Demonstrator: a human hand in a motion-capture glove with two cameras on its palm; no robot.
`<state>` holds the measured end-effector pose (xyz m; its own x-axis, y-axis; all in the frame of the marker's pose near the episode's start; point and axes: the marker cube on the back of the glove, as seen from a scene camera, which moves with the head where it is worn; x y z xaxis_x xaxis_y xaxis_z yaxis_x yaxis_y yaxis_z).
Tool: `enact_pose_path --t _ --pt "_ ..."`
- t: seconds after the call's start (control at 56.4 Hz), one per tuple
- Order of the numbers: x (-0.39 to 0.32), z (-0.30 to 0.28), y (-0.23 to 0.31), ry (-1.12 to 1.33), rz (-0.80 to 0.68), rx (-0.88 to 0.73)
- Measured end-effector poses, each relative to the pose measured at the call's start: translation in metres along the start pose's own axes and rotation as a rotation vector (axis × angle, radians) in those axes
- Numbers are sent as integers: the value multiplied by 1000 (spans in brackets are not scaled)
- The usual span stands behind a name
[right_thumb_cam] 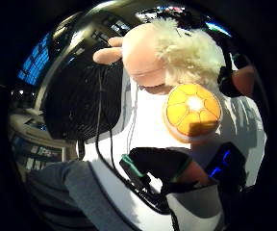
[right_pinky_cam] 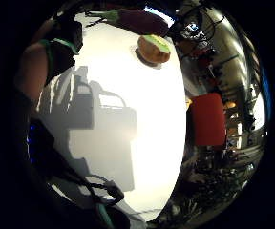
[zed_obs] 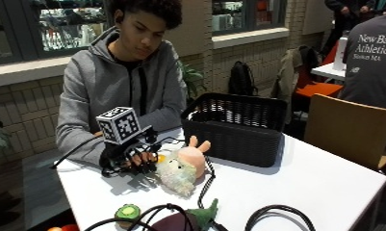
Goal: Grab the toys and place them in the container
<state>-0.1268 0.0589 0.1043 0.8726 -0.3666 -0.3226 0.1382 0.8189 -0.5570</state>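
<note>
Gloved right hand [zed_obs: 130, 156] hovers beside plush toy [zed_obs: 178, 168], fingers hanging relaxed, holding nothing. Plush looks soft, light; take it round the fluffy body, then basket [zed_obs: 237, 127].

Your outside camera sits across the table [zed_obs: 320, 178], facing the seated person, with the black basket [zed_obs: 237, 127] mid-frame. Your thumb-side palm camera looks closely at the plush toy [right_thumb_cam: 172, 53] and orange slice [right_thumb_cam: 192, 111]. The little-finger one faces bare tabletop toward a kiwi half [right_pinky_cam: 153, 48] and probably an eggplant [right_pinky_cam: 137, 21].
</note>
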Motion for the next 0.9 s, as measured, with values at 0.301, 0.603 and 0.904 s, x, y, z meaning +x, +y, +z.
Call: enact_pose_path --t 0.301,0.603,0.904 --pt "-16 10 -7 70 -30 -22" --pt "-14 2 -6 -22 -38 18" --pt "-28 -77 -2 -78 -105 185"
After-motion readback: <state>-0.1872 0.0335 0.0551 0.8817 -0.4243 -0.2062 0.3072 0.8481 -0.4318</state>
